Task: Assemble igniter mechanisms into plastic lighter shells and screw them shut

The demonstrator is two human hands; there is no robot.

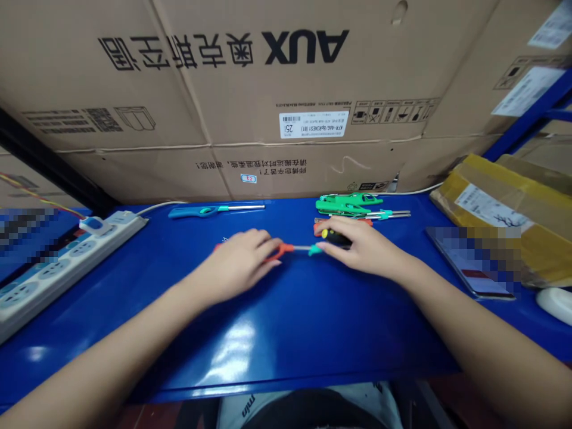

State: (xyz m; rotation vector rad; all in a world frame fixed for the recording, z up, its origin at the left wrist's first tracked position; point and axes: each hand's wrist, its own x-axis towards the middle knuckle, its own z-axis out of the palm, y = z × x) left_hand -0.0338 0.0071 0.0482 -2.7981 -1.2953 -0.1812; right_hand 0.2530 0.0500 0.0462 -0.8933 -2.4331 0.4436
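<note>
My left hand (243, 262) is closed around an orange long-nosed lighter (286, 248), whose trigger-loop end shows past the fingers. A thin metal rod runs from it to a small teal piece (314, 250) at my right thumb. My right hand (364, 247) is closed on a screwdriver (335, 237) with a black and yellow handle; its shaft is hidden. Right behind that hand lie green lighter casings (348, 202), metal lighter tubes with teal ends (393, 214) and an orange casing part (318, 226). A blue long-nosed lighter (201, 211) rests at the back left.
The blue tabletop (313, 333) backs onto a large cardboard box (232, 119). A white power strip (67, 262) runs along the left side. To the right are a phone (473, 268), a yellow-taped parcel (456, 185) and a white rounded object (556, 304).
</note>
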